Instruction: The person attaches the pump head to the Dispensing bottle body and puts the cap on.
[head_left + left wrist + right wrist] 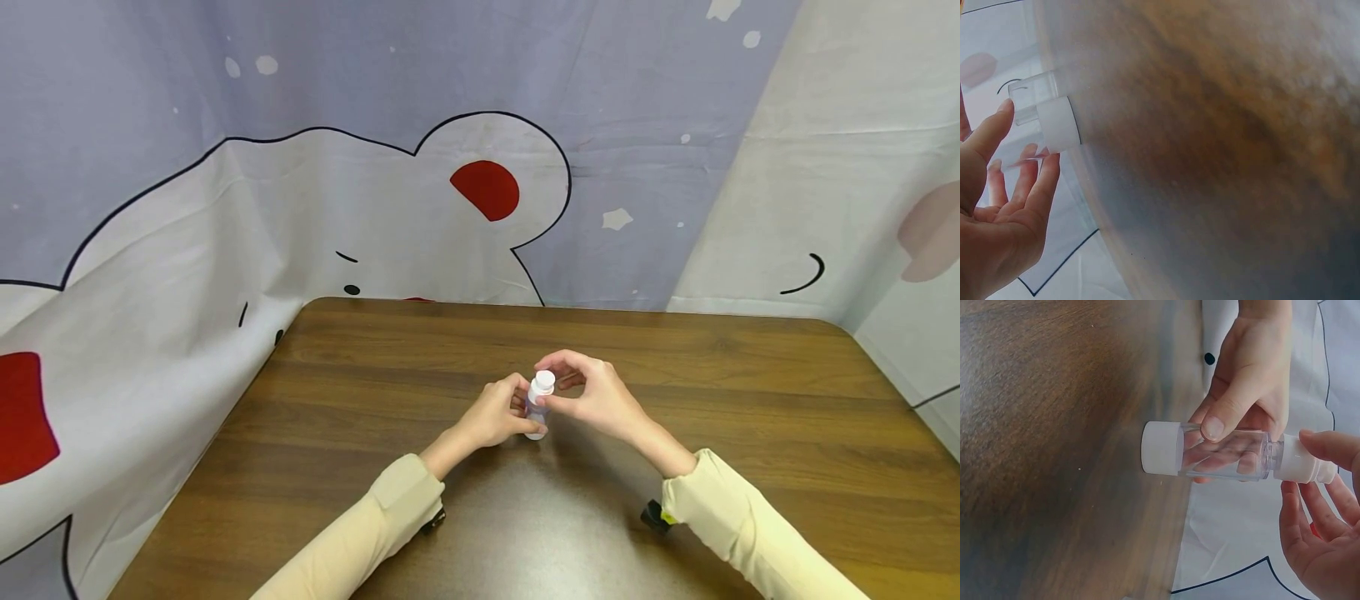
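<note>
A small clear bottle with a white base and a white pump-style top is held roughly upright over the middle of the table. My left hand grips its clear body from the left, thumb along the near side. From the right, my right hand pinches the white top between thumb and fingers, as the right wrist view shows, where the clear body looks empty. In the left wrist view the white base shows past my left fingers. Whether the base touches the table cannot be told.
The brown wooden table has rounded far corners. A cloth curtain with cartoon print hangs behind it and along both sides. Dark wrist devices show under the cuffs of the cream sleeves.
</note>
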`<action>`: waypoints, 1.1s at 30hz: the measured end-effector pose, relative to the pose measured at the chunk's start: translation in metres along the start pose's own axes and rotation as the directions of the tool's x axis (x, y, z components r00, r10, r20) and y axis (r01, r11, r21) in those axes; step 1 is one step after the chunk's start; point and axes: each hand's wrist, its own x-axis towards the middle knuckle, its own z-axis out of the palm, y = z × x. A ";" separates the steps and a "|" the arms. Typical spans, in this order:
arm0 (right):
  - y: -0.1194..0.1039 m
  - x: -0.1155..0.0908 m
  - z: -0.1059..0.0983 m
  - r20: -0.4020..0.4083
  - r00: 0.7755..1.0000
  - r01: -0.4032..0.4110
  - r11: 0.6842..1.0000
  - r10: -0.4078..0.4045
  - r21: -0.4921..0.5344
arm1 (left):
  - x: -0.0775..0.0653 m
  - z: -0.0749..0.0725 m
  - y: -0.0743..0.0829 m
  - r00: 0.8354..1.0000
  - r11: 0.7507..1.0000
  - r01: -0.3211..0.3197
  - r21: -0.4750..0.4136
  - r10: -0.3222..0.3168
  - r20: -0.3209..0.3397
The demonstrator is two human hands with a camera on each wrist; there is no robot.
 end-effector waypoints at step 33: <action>-0.001 -0.002 0.011 -0.046 0.999 -0.020 0.999 0.022 0.032 | -0.001 -0.001 -0.002 1.000 0.999 -0.009 0.034 0.009 0.001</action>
